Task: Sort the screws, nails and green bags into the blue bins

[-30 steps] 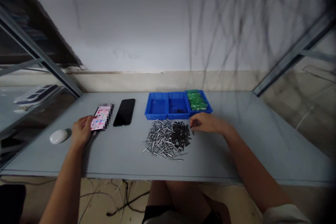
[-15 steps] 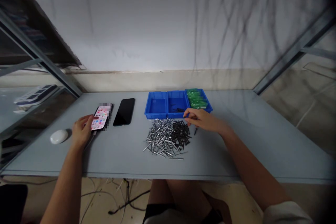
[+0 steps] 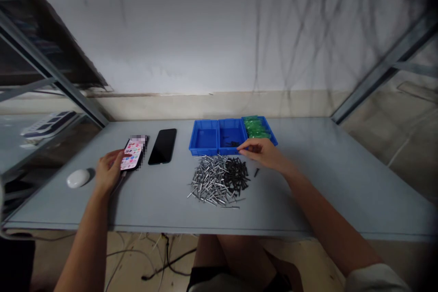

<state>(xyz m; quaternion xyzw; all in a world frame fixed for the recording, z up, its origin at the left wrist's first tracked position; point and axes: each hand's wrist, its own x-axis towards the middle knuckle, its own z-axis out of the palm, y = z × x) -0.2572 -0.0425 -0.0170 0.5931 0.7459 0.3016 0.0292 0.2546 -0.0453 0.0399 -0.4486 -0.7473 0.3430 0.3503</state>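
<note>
My right hand (image 3: 260, 151) is pinched at the front rim of the middle blue bin (image 3: 231, 124). A small dark bit at its fingertips looks like a black screw, mostly hidden by the fingers. Below the bin lies a heap of black screws (image 3: 236, 175), touching a pile of silver rivets (image 3: 209, 182). A few black screws (image 3: 232, 144) lie inside the middle bin. On the left, my left hand (image 3: 109, 169) rests open at a lit phone (image 3: 132, 157), with a digit over its screen.
Beside the middle bin are a bare blue bin (image 3: 205, 139) and a bin of green packets (image 3: 256, 127). A dark phone (image 3: 163, 147), a white mouse-like object (image 3: 78, 178) and one loose black screw (image 3: 256, 172) lie on the grey table (image 3: 164, 205). Metal posts flank both sides.
My right hand has shifted slightly left and up, its fingertips now closer to the middle bin's rim. The left hand stays at the lit phone. The view has shifted a little.
</note>
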